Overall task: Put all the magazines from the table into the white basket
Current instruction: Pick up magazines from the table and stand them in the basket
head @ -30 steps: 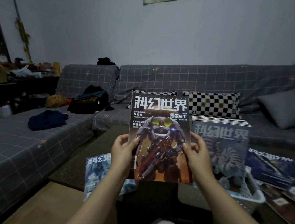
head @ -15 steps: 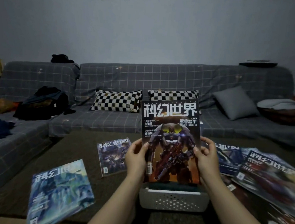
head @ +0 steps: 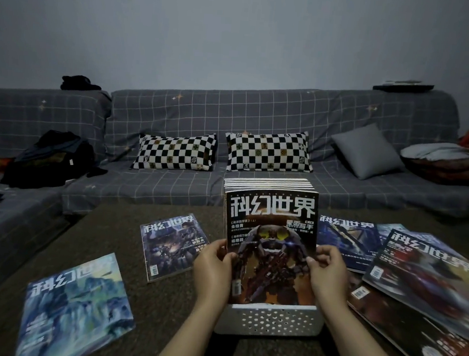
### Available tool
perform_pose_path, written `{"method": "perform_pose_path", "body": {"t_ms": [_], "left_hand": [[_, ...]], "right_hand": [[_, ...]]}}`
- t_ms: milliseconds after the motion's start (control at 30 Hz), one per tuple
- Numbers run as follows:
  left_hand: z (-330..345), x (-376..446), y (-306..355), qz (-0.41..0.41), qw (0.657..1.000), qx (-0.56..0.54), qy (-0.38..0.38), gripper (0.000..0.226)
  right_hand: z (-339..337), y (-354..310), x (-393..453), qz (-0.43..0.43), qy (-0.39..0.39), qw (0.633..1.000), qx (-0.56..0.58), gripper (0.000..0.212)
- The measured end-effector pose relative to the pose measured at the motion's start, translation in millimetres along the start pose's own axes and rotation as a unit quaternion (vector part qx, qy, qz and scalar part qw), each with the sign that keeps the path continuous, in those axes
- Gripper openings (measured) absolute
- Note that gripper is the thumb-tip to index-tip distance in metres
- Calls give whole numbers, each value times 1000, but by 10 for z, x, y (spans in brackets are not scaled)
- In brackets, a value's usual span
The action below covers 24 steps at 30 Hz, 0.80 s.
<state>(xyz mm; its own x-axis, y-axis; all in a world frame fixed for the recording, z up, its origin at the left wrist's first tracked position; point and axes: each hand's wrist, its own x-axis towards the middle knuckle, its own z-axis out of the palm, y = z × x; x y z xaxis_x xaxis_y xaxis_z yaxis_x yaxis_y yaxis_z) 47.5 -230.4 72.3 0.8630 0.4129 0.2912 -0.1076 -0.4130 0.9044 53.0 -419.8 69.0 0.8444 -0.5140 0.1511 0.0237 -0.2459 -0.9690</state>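
Both hands (head: 269, 267) hold a magazine (head: 269, 245) whose bottom edge the white basket (head: 270, 319) hides.

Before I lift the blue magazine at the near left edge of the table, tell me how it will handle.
The blue magazine looks thin and soft-covered, so it will probably sag if lifted by one corner. Its cover seems glossy, so it may slide in the fingers. One corner appears to overhang the table edge, so a push could tip it off.

The magazine (head: 269, 236) standing in the white basket (head: 268, 319) has a glossy paper cover. That basket is matt perforated plastic. The desk (head: 167, 299) beneath it looks rough and speckled. Behind the basket, the sofa (head: 260, 118) wears soft checked cloth.
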Motion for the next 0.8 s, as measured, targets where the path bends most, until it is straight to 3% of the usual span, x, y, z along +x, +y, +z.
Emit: {"method": "perform_pose_path", "body": {"t_ms": [500,800], "left_hand": [[14,88,-33,-27,998,-40,28,18],[30,91,-78,-29,999,-13,29,23]], "right_hand": [[69,-9,79,0,16,1000,-7,13],[68,18,43,-26,14,999,-26,33]]}}
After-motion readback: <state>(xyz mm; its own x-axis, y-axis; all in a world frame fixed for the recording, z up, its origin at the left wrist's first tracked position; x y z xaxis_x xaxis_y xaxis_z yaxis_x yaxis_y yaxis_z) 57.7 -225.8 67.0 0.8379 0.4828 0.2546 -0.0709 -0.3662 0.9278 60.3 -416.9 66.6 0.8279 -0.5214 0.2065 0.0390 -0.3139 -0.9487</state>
